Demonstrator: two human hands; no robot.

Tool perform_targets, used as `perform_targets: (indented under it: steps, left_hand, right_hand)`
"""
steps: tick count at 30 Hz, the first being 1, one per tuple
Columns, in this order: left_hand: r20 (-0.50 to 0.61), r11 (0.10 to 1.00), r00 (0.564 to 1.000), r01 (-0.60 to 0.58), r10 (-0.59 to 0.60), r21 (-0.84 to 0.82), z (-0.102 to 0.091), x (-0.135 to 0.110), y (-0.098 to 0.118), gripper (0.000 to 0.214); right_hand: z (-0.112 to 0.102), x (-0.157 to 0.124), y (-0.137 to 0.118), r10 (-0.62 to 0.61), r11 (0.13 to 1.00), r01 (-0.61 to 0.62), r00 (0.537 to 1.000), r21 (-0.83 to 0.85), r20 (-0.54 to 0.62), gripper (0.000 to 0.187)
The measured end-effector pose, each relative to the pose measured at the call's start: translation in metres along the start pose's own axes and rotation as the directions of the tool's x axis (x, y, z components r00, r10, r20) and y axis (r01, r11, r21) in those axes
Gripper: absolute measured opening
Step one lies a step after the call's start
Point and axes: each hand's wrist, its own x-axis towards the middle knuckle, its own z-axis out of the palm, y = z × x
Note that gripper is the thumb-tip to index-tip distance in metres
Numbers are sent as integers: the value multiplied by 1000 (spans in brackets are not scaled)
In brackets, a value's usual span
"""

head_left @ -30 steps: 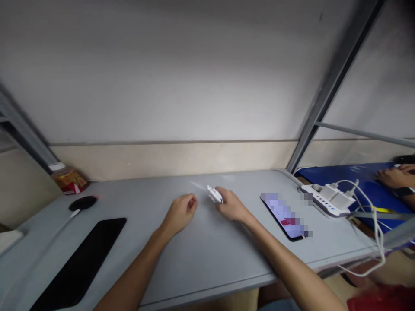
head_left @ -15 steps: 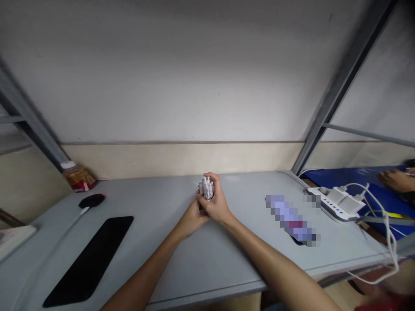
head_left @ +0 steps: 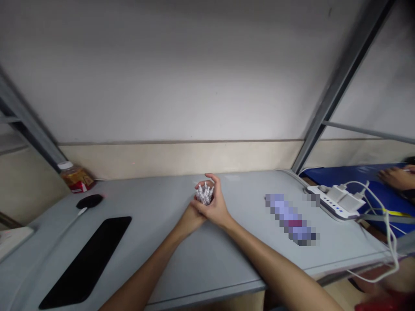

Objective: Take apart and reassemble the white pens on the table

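Observation:
Both my hands are cupped together over the grey desk (head_left: 181, 276), closed round a bundle of small whitish pieces (head_left: 205, 194) with narrow tips pointing up. The pieces are too small to name. My left hand (head_left: 191, 216) wraps the bundle from the left and below, its fingers partly hidden behind the pieces and the other hand. My right hand (head_left: 218, 207) holds it from the right, with the thumb across the front and the index finger curved above. The lower ends of the pieces are hidden in the palms.
At left are a black mat (head_left: 89, 263), a black puck with a white cable (head_left: 90, 201), a bottle (head_left: 76, 178) and a white object (head_left: 14, 242). A phone (head_left: 290, 220) and a power strip (head_left: 335, 202) lie right. Another person's hand (head_left: 394, 177) rests over a blue surface.
My hands have loosened and opened a little at the top. The bundle has spread out, with more separate tips showing. The head view has shifted slightly.

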Motion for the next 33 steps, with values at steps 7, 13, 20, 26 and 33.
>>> perform_targets:
  steps: [7,13,20,26,33]
  left_hand:
    - [5,997,999,35,-35,-72,0,-6,17,57]
    - [-20,997,997,71,-72,-19,0,-9,13,48]
    - [-49,995,998,37,-32,96,1,-4,9,47]
    - [-168,984,984,89,-62,157,2,0,5,35]
    - [-136,1000,991,4,0,31,4,-2,4,35]
  right_hand:
    - [-3,2,-1,165,973,-165,986,162,12,73]
    - [-11,6,-6,168,973,-185,978,140,126,69]
    - [-14,5,-6,0,973,43,983,-228,184,60]
    - [-15,5,-7,26,957,23,986,-290,164,68]
    - [-18,7,-8,41,968,9,980,-249,194,61]
